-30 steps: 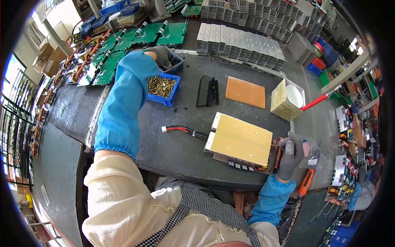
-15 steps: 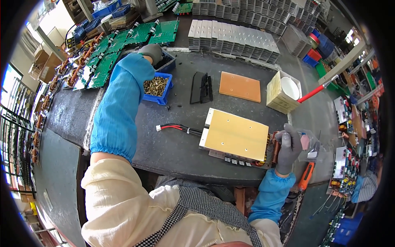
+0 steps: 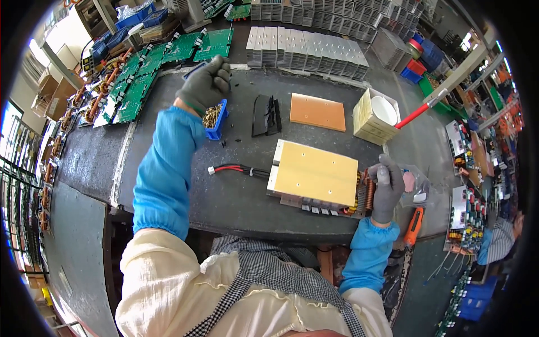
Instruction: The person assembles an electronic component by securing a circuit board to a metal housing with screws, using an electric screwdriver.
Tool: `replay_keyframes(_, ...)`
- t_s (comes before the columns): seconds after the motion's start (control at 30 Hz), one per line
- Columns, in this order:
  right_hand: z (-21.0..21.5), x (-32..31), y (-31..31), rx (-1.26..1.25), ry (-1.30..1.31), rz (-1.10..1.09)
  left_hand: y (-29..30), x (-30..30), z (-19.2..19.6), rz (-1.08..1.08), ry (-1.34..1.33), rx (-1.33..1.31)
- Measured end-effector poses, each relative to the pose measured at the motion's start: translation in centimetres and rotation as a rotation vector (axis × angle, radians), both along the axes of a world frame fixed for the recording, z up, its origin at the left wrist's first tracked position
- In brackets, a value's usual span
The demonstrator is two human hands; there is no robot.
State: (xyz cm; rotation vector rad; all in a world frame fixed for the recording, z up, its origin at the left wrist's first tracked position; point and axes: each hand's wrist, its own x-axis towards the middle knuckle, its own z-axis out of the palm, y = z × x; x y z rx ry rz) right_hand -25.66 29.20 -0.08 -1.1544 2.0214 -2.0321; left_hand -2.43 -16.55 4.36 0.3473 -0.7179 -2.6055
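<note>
My left hand (image 3: 205, 85), in a grey glove, is raised over the far left of the bench with its fingers curled closed. What they hold, if anything, is too small to make out. Below it stands a blue bin (image 3: 219, 124) of small brass-coloured screws, partly covered by the hand. In front of me lies an electronic unit with a flat yellow plate (image 3: 314, 171) on top, and a red-and-black cable (image 3: 238, 168) comes out of its left side. Beside the copper coil (image 3: 369, 194) at its right end rests my right hand (image 3: 388, 188), gloved too, fingers curled; their grip is hidden.
An orange-brown plate (image 3: 318, 112) and black plastic frames (image 3: 265, 115) lie behind the unit. A box with a white roll (image 3: 375, 119) and a red-handled tool (image 3: 414, 116) stand right. Green circuit boards (image 3: 135, 101) and metal heat sinks (image 3: 306, 49) line the back; an orange screwdriver (image 3: 414, 226) lies near right.
My left hand has come up out of the dark bin behind the blue one, and its fingers now show curled. My right hand stays by the coil. The view has shifted slightly.
</note>
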Motion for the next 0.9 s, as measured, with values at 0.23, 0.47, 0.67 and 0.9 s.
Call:
replay_keyframes(0.23, 2.6, 0.6, -0.3, -0.001, -0.037, -0.103, 12.5, -0.1, -0.4, 0.004, 0.010, 0.240)
replay_keyframes(0.47, 11.5, 6.5, -3.5, 0.113, 0.338, 0.134, 15.3, 0.4, -3.3, -0.249, 0.100, 0.269)
replay_keyframes(0.67, 14.4, 11.4, -11.1, 0.326, 0.459, 0.372, 16.7, 1.4, -2.8, -0.273, 0.107, 0.202)
replay_keyframes(0.9, 13.9, 12.4, -17.7, 0.493, 0.330, 0.438, 16.8, 2.3, -2.1, -0.177, 0.118, -0.116)
